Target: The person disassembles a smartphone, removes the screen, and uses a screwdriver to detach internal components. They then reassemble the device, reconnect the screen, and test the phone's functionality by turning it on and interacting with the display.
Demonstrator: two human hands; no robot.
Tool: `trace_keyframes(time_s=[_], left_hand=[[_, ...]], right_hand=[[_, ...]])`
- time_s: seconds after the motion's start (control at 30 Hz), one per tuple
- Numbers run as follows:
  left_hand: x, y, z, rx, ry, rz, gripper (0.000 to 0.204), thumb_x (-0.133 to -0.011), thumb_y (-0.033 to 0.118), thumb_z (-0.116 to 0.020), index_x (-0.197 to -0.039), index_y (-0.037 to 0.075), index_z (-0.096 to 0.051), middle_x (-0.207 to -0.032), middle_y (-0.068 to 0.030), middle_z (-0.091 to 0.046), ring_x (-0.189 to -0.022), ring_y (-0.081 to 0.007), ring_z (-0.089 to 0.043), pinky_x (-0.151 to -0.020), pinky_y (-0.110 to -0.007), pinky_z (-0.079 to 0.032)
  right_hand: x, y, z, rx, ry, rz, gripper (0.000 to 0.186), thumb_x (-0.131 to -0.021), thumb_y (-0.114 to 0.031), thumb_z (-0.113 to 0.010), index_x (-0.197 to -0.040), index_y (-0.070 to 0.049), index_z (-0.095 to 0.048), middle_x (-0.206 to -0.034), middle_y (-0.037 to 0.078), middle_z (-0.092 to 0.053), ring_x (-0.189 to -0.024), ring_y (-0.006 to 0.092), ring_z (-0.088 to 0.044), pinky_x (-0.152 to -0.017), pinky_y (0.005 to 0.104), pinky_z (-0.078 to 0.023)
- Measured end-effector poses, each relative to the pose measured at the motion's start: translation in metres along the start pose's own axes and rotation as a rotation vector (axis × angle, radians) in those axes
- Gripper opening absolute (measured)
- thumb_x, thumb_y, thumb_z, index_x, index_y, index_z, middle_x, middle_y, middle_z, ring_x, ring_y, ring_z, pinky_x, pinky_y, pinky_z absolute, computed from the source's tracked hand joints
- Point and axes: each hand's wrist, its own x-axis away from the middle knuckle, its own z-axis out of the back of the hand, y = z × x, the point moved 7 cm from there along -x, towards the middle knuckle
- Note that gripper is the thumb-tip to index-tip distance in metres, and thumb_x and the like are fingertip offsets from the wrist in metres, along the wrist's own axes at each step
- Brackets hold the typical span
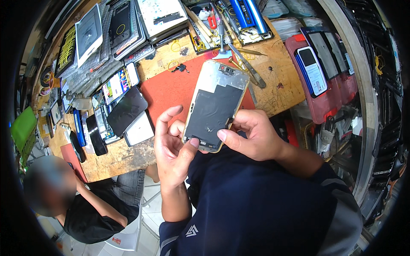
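Between my two hands is a phone screen assembly point(215, 104), its back side facing up, with a silver metal plate at the top and a black sheet over most of the rest. It is tilted, held up over the edge of the table. My left hand point(174, 147) grips its lower left corner, thumb on the bottom edge and index finger raised off it. My right hand point(252, 134) pinches the lower right edge, thumb on the black sheet and fingers behind. The fingertips under the panel are hidden.
An orange-red mat point(166, 87) lies on the wooden table point(277, 68). Tweezers point(250, 70) and toolboxes stand beyond it. Several phones, such as a black one point(127, 110), lie at the left. A person point(94, 209) sits at lower left. A red case point(318, 104) is at the right.
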Motion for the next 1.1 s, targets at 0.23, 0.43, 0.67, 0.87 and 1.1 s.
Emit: trace_keyframes(time_s=[0.23,0.43,0.67,0.87,1.1], left_hand=[[0.0,0.001,-0.003,-0.004,0.001,-0.013,0.072,-0.099,-0.003,-0.076,-0.161,-0.003,-0.039,-0.098,-0.0065,-0.069,-0.086,-0.0159,-0.074,-0.08,-0.034,-0.067],[0.001,-0.001,-0.003,-0.064,0.023,0.015,0.067,-0.104,0.001,-0.078,-0.16,-0.002,-0.041,-0.101,-0.0069,-0.071,-0.088,-0.0144,-0.074,-0.08,-0.033,-0.067],[0.005,0.002,-0.004,-0.03,0.037,-0.027,0.065,-0.106,0.0,-0.073,-0.162,-0.002,-0.04,-0.102,-0.0065,-0.071,-0.09,-0.012,-0.071,-0.083,-0.03,-0.061],[0.006,0.003,-0.001,-0.059,0.028,-0.032,0.065,-0.105,0.0,-0.072,-0.163,-0.001,-0.041,-0.1,-0.0036,-0.069,-0.09,-0.0074,-0.063,-0.084,-0.023,-0.05],[0.005,-0.003,0.001,-0.015,0.048,0.002,0.064,-0.105,0.0,-0.069,-0.162,-0.002,-0.041,-0.1,-0.0046,-0.071,-0.09,-0.0074,-0.063,-0.084,-0.023,-0.049]], right_hand=[[0.0,-0.003,0.002,0.015,0.014,0.03,0.013,-0.104,-0.011,-0.077,-0.105,0.002,-0.077,-0.079,0.001,-0.073,-0.07,0.0027,-0.062,-0.061,0.0261,-0.049],[0.0,-0.004,0.003,0.016,0.008,0.027,0.014,-0.104,-0.012,-0.077,-0.106,0.002,-0.077,-0.077,0.001,-0.071,-0.069,0.0026,-0.061,-0.06,0.0257,-0.048],[0.0,-0.007,-0.001,-0.138,-0.022,-0.053,0.015,-0.108,-0.012,-0.074,-0.114,0.002,-0.077,-0.089,0.0,-0.074,-0.073,0.0027,-0.063,-0.062,0.0243,-0.049],[-0.002,0.003,0.001,-0.306,-0.112,-0.284,0.018,-0.11,-0.016,-0.072,-0.115,0.001,-0.077,-0.089,0.002,-0.073,-0.067,0.0042,-0.061,-0.059,0.0234,-0.047],[0.0,0.009,-0.001,-0.395,-0.098,-0.347,0.018,-0.111,-0.018,-0.072,-0.112,0.0,-0.077,-0.088,0.004,-0.075,-0.063,0.0045,-0.06,-0.056,0.0224,-0.045]])
